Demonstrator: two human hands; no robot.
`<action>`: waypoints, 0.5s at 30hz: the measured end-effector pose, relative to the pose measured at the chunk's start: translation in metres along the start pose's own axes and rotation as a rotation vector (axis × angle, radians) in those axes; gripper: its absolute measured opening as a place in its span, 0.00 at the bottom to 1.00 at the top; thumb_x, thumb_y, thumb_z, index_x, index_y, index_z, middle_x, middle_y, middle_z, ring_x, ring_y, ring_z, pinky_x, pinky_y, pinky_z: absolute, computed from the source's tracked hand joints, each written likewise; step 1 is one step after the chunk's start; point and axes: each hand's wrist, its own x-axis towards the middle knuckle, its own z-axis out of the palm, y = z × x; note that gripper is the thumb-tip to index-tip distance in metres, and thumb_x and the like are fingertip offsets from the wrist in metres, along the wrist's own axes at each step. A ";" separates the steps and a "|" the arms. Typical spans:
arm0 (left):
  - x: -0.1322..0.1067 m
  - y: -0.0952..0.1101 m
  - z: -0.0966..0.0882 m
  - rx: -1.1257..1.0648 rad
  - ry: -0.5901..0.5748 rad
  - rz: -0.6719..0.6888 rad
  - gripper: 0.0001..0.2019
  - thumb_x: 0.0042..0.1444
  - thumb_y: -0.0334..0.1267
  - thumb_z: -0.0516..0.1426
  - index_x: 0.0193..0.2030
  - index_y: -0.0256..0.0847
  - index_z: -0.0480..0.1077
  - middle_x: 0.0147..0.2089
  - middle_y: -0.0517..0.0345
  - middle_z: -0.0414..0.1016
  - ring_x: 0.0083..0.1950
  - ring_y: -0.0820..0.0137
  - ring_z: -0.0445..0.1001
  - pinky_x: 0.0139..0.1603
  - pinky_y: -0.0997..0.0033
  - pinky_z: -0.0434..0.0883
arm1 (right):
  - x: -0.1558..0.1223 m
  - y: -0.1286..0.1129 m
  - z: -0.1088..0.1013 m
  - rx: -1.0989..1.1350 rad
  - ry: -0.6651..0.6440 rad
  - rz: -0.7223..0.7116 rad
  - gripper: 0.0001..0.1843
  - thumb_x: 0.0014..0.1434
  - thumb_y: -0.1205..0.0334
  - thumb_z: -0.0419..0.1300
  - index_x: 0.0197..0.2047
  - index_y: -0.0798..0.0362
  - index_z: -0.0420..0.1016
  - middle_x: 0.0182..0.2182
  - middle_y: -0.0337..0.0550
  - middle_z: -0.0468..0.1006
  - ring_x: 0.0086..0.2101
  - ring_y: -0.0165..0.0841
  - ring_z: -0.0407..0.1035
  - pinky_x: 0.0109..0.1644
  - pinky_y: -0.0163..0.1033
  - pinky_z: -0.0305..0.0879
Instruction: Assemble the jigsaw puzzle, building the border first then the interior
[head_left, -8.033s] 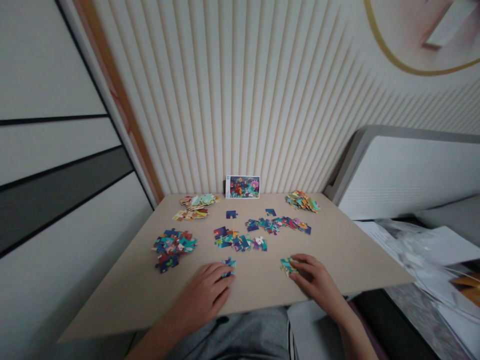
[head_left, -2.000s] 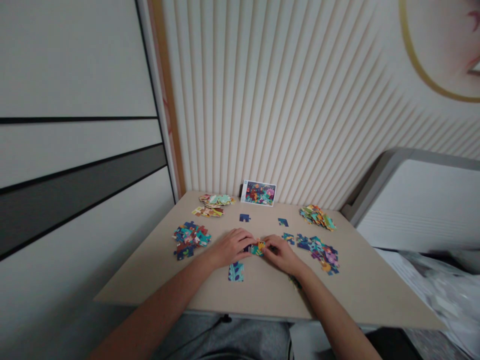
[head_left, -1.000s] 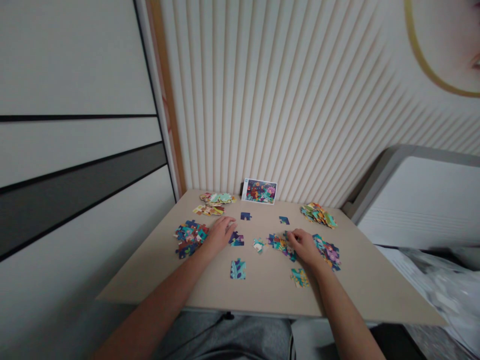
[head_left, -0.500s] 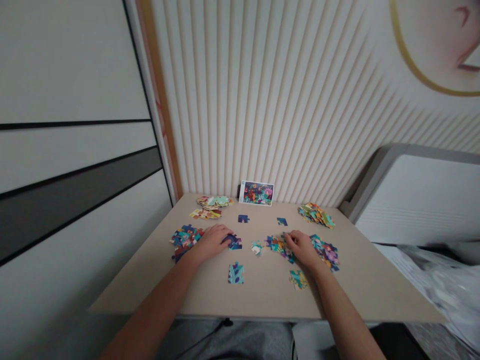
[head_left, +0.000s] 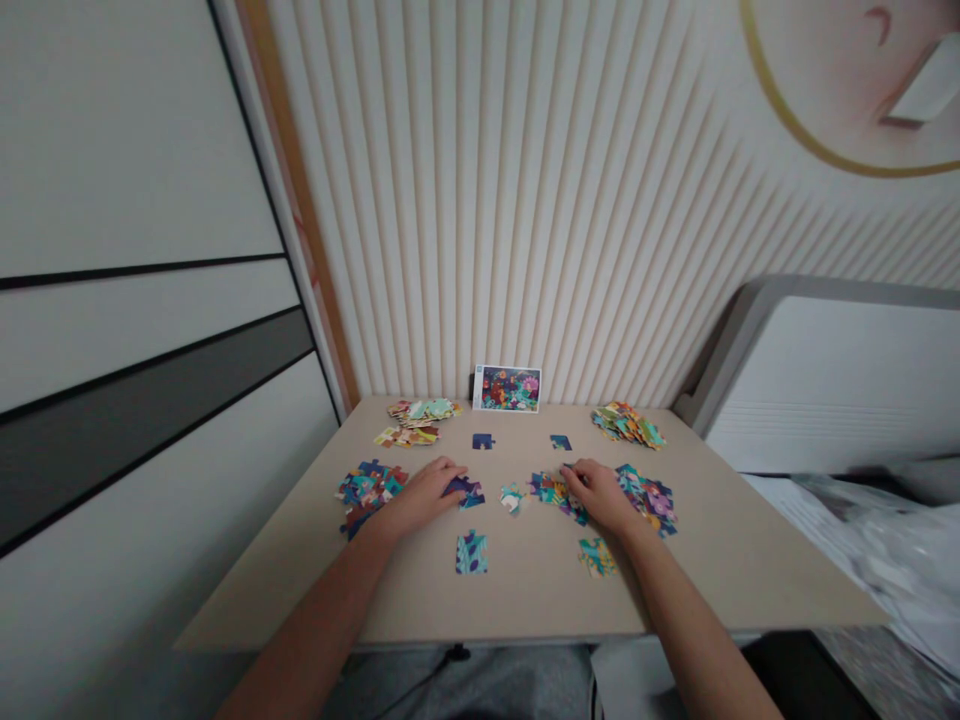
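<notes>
My left hand [head_left: 429, 492] rests low over the table, its fingers stretched to the edge of a small group of dark purple puzzle pieces [head_left: 470, 493], which they touch. Under my right hand [head_left: 596, 492] lies part of a joined cluster of colourful puzzle pieces [head_left: 550, 488]. Its thumb and fingers pinch a dark puzzle piece [head_left: 566, 471] at the cluster's upper edge; my fingers partly cover it. Between the hands lies a white and teal puzzle piece [head_left: 511, 498]. Closer to me are a light blue puzzle piece [head_left: 472, 552] and a yellow-teal puzzle piece [head_left: 596, 557].
A picture card [head_left: 508, 389] leans at the table's back edge. Piles of pieces lie at the back left [head_left: 420, 412] and back right [head_left: 628, 425]. Assembled sections flank the hands, left [head_left: 367, 487] and right [head_left: 651, 497]. Two dark pieces [head_left: 484, 441] [head_left: 561, 442] lie before the card.
The camera view has shifted slightly. Both hands stay almost where they were, the right still pinching at the cluster's upper edge and the left still by the purple pieces.
</notes>
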 end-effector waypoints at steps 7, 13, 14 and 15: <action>0.009 0.012 0.006 -0.057 0.094 -0.074 0.14 0.59 0.38 0.63 0.52 0.43 0.76 0.49 0.52 0.71 0.50 0.63 0.73 0.56 0.64 0.70 | 0.019 -0.054 0.015 0.096 -0.208 -0.223 0.18 0.69 0.52 0.56 0.35 0.52 0.80 0.35 0.46 0.81 0.40 0.37 0.73 0.49 0.40 0.65; 0.011 0.013 0.002 -0.037 0.176 -0.138 0.10 0.58 0.31 0.62 0.47 0.40 0.77 0.45 0.52 0.71 0.45 0.63 0.73 0.48 0.65 0.72 | 0.043 -0.110 0.054 0.026 -0.404 -0.379 0.27 0.61 0.52 0.66 0.61 0.51 0.73 0.55 0.52 0.78 0.54 0.44 0.71 0.59 0.45 0.64; 0.011 0.011 0.000 -0.033 0.193 -0.152 0.09 0.58 0.30 0.62 0.46 0.40 0.76 0.44 0.52 0.72 0.45 0.63 0.74 0.49 0.64 0.72 | 0.046 -0.113 0.059 0.034 -0.406 -0.383 0.27 0.62 0.53 0.66 0.62 0.51 0.73 0.55 0.52 0.78 0.55 0.44 0.71 0.60 0.45 0.63; 0.011 0.009 -0.001 -0.030 0.211 -0.165 0.09 0.58 0.29 0.62 0.45 0.39 0.76 0.44 0.51 0.72 0.46 0.62 0.74 0.49 0.63 0.72 | 0.048 -0.115 0.063 0.042 -0.400 -0.387 0.26 0.62 0.54 0.66 0.61 0.51 0.73 0.55 0.51 0.79 0.55 0.43 0.72 0.60 0.45 0.63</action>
